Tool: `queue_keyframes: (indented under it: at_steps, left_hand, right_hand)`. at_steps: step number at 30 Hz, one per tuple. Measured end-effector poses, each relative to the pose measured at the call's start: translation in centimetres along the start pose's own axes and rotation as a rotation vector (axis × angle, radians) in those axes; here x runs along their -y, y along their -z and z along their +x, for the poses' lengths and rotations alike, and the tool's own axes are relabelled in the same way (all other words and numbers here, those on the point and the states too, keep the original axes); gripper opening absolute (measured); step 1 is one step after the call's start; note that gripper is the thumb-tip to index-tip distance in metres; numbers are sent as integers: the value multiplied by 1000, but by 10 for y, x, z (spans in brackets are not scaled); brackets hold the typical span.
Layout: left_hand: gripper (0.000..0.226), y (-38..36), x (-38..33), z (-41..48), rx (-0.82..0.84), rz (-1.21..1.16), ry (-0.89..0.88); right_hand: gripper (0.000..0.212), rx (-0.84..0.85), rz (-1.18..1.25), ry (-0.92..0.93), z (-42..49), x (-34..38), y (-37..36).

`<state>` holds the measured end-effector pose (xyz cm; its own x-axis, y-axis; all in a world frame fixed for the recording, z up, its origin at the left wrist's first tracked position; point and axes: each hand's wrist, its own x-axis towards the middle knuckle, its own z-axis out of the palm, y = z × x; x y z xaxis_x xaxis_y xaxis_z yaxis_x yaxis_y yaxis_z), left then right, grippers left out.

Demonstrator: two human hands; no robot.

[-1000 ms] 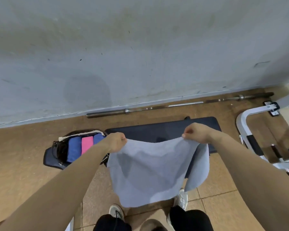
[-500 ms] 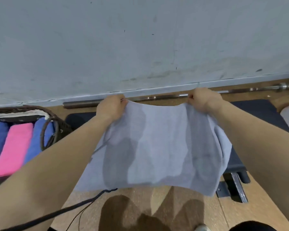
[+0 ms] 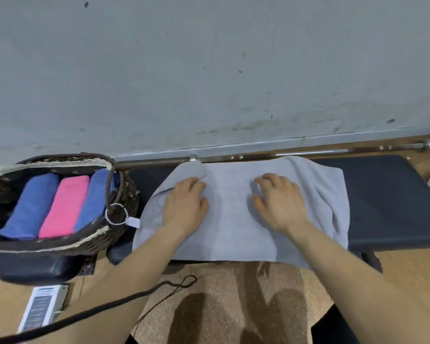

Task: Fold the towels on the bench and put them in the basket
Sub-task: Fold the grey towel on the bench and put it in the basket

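Hands, left (image 3: 185,204) and right (image 3: 278,203), each grip spread flat on one grey towel (image 3: 233,219), three rolled towels in basket (image 3: 60,242).

The person's left hand (image 3: 185,203) and right hand (image 3: 278,203) are bare, as are both forearms with no sleeves, rings or watch showing, and dark clothing shows at the lower right edge.

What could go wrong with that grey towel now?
The grey towel hangs over the bench's near edge, so it might slide onto the floor. Its right side is bunched, so the fold may come out lumpy. The basket already holds three rolled towels, so fitting another could be tight.
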<state>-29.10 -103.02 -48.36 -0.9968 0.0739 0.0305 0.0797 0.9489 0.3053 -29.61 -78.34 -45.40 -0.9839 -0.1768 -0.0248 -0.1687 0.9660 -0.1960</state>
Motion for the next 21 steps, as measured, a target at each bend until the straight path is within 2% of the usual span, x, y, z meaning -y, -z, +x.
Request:
queue_keyframes:
  at_steps: [5,13,16,19,21]
  left_hand:
    - [55,-7,6,-43,64,37,100]
    - [65,23,13,-45,146,265,90]
    - [69,22,19,-27,154,190,211]
    - [82,23,14,-14,88,100,393]
    - [84,24,6,-12,45,81,425]
  right_hand:
    - [69,240,2,67,-25,37,-31]
    - [70,234,-71,167,-55,22,-44]
    - [70,246,-76,178,-55,11,-44]
    - [70,257,-80,187,-51,7,-41]
    - [71,263,-39,194,-48,9,-36]
